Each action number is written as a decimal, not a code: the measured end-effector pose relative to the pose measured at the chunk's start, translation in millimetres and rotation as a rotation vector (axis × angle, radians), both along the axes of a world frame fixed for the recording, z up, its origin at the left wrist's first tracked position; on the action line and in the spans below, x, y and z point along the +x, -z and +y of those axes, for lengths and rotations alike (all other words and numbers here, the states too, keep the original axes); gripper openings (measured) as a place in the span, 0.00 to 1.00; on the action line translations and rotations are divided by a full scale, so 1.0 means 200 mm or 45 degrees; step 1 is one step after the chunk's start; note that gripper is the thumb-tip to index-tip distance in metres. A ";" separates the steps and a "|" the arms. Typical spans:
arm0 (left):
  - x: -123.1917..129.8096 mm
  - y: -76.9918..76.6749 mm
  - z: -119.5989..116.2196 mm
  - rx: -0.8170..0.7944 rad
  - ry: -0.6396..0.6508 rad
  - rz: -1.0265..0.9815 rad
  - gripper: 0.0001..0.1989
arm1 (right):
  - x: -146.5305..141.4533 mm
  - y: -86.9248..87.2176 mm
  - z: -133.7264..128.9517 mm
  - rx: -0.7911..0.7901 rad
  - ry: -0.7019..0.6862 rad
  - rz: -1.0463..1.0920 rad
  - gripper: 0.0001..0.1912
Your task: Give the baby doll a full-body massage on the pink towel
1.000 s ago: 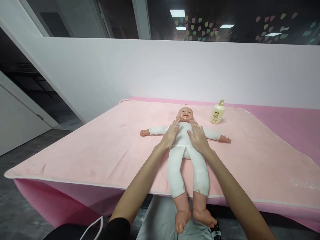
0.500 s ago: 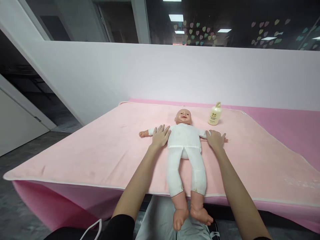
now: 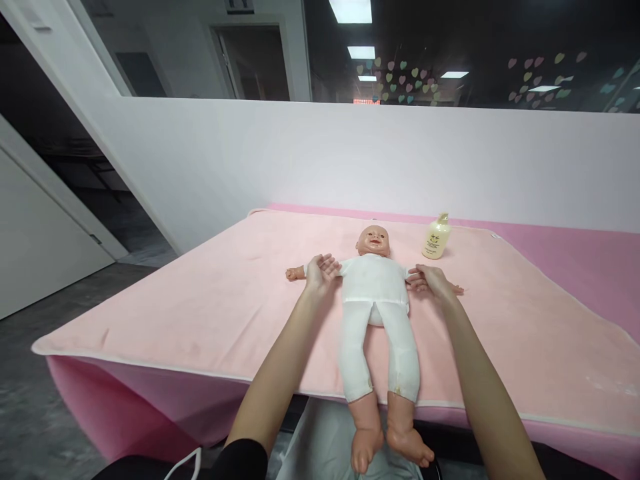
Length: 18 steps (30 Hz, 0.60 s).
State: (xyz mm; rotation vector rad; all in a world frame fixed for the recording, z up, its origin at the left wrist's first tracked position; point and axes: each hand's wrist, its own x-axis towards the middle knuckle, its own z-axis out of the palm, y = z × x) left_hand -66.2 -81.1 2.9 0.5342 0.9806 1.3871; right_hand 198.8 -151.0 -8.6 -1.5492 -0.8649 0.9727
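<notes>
Head view: your left hand is open, palm turned up, fingers loosely spread, lying across the doll's arm on your left; no grip visible. Your right hand is at the other arm, fingers half bent near the sleeve. Can't tell if it's pinching or just touching.

Doll is on its back between your hands, head away from you, arms out, feet past the near edge of the blanket. Bottle stands upright beyond your right hand, near the head; wall behind.

For clean contact: match both hands, palms flat, same light pressure each side. Work evenly along the arms, don't tug the sleeves. Watch the overhanging feet; dragging could slide the doll.
</notes>
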 end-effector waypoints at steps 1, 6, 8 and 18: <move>0.02 0.00 -0.01 -0.086 0.112 -0.120 0.08 | -0.01 0.01 0.00 -0.096 -0.123 -0.014 0.11; 0.05 0.02 -0.04 -0.335 0.171 -0.252 0.03 | -0.01 0.10 -0.01 -0.192 -0.081 -0.537 0.16; 0.06 0.03 -0.05 -0.357 0.074 -0.251 0.01 | -0.01 0.12 0.00 -0.067 0.099 -0.761 0.17; 0.09 0.03 -0.08 -0.286 -0.061 -0.490 0.06 | -0.05 0.13 0.05 0.053 0.159 0.428 0.06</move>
